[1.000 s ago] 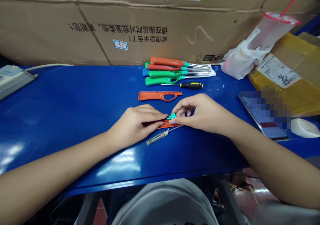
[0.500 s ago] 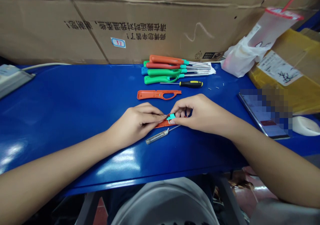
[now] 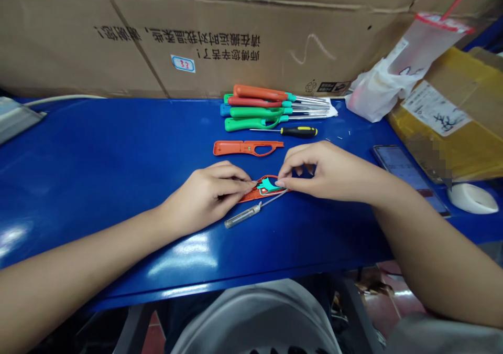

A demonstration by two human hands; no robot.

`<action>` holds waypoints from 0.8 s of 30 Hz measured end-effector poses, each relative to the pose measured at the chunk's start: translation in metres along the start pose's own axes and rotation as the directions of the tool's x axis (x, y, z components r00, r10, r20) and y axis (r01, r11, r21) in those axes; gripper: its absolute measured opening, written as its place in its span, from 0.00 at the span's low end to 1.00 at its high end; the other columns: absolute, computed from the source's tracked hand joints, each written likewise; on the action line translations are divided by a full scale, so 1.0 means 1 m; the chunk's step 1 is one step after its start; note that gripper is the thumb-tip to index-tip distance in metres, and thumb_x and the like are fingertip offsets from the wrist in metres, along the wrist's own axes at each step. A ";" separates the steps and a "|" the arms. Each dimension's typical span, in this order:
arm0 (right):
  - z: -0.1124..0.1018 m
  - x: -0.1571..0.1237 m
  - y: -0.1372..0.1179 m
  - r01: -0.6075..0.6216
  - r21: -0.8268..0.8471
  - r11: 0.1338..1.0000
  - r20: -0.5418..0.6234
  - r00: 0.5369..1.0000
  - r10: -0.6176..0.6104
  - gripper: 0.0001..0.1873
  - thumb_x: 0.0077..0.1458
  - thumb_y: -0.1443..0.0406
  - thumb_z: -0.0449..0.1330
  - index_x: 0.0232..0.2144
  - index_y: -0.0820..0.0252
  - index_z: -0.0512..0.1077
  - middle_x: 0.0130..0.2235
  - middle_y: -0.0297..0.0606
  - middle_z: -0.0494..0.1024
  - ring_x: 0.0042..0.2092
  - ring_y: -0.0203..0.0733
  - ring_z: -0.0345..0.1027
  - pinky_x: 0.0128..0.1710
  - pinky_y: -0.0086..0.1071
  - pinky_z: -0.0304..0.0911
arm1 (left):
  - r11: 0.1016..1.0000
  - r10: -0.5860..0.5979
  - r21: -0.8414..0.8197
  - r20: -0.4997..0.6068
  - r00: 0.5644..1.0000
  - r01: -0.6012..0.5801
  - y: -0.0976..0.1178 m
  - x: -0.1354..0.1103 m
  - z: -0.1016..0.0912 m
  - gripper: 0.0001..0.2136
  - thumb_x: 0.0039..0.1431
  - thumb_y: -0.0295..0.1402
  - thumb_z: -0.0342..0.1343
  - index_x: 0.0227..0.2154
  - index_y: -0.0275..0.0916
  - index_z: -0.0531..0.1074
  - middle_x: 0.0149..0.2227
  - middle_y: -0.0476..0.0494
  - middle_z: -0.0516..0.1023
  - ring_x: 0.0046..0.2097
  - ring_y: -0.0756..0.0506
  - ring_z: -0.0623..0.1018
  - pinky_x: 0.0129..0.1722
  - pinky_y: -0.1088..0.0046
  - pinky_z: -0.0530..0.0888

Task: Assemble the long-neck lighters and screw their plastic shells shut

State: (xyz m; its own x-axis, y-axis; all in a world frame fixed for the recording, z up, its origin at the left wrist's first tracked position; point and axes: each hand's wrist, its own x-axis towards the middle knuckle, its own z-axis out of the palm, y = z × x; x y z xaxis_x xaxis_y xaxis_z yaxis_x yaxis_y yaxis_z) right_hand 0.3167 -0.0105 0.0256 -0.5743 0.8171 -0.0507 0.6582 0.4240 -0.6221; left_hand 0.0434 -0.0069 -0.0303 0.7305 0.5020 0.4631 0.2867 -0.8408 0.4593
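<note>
An orange plastic shell half (image 3: 253,194) lies on the blue table (image 3: 98,160) between my hands. My left hand (image 3: 206,194) presses it down with closed fingers. My right hand (image 3: 318,168) pinches a small teal plastic part (image 3: 267,185) sitting on the shell's right end. A thin metal tube with a wire (image 3: 243,216) lies just in front of the shell. Another orange shell half (image 3: 247,148) lies a little farther back.
A pile of orange and green long-nosed tools (image 3: 267,107) and a black-and-yellow screwdriver (image 3: 294,131) lie near the cardboard boxes (image 3: 196,34) at the back. At right are a phone (image 3: 408,173), a white tape roll (image 3: 473,198), a plastic bag (image 3: 381,89) and a yellow parcel (image 3: 451,123).
My right hand has shifted slightly right and its fingers lifted, so the teal part and the shell's loop show more. The left hand has stayed in place.
</note>
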 end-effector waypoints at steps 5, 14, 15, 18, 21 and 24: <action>0.002 -0.001 0.001 0.172 -0.096 0.980 0.096 0.982 -0.163 0.09 0.62 0.69 0.61 0.38 0.59 0.83 0.40 0.39 0.84 0.41 0.40 0.76 0.43 0.32 0.67 | 1.000 0.009 -0.002 -0.008 1.000 -0.009 -0.001 0.000 0.001 0.09 0.70 0.25 0.58 0.46 0.35 0.83 0.44 0.40 0.85 0.45 0.46 0.83 0.46 0.72 0.80; -0.006 -0.005 0.002 0.137 -0.162 0.977 0.104 0.987 -0.121 0.04 0.60 0.68 0.63 0.34 0.58 0.79 0.39 0.37 0.82 0.39 0.40 0.74 0.40 0.33 0.65 | 1.000 -0.011 -0.010 -0.011 1.000 0.011 -0.001 0.000 0.001 0.09 0.70 0.26 0.58 0.45 0.38 0.84 0.45 0.41 0.85 0.45 0.46 0.83 0.46 0.72 0.81; -0.007 -0.006 0.002 0.137 -0.168 0.976 0.114 0.986 -0.119 0.03 0.59 0.68 0.64 0.34 0.58 0.79 0.39 0.37 0.82 0.40 0.40 0.75 0.40 0.33 0.65 | 1.000 -0.013 -0.008 -0.011 1.000 0.013 -0.001 0.000 0.001 0.09 0.70 0.26 0.58 0.45 0.39 0.84 0.45 0.41 0.85 0.45 0.46 0.83 0.46 0.71 0.81; -0.009 -0.007 0.002 0.134 -0.184 0.974 0.141 0.984 -0.108 0.03 0.60 0.68 0.63 0.35 0.58 0.79 0.40 0.37 0.82 0.41 0.41 0.75 0.41 0.33 0.65 | 1.000 -0.011 -0.006 -0.017 1.000 0.011 -0.001 0.000 0.001 0.09 0.70 0.27 0.57 0.45 0.39 0.83 0.44 0.41 0.85 0.44 0.46 0.83 0.45 0.71 0.81; -0.008 -0.007 0.001 0.117 -0.180 0.977 0.138 0.986 -0.093 0.03 0.59 0.69 0.64 0.35 0.58 0.79 0.40 0.37 0.82 0.41 0.41 0.75 0.41 0.33 0.65 | 1.000 -0.009 -0.004 -0.019 1.000 0.009 0.000 0.000 0.001 0.09 0.70 0.26 0.58 0.45 0.38 0.83 0.44 0.41 0.85 0.44 0.46 0.84 0.45 0.72 0.81; -0.008 -0.007 0.001 0.108 -0.159 0.981 0.140 0.986 -0.086 0.04 0.58 0.69 0.64 0.35 0.58 0.79 0.39 0.37 0.82 0.41 0.41 0.75 0.41 0.33 0.65 | 1.000 -0.011 -0.007 -0.015 1.000 0.011 0.000 0.000 0.001 0.10 0.70 0.26 0.58 0.45 0.38 0.83 0.44 0.41 0.85 0.44 0.46 0.84 0.45 0.72 0.81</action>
State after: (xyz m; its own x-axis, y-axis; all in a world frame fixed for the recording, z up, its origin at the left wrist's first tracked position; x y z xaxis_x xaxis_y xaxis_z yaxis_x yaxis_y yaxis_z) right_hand 0.3255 -0.0128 0.0314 -0.6911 0.7150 -0.1056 0.6612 0.5663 -0.4921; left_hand 0.0440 -0.0068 -0.0308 0.7181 0.5139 0.4692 0.2903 -0.8340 0.4692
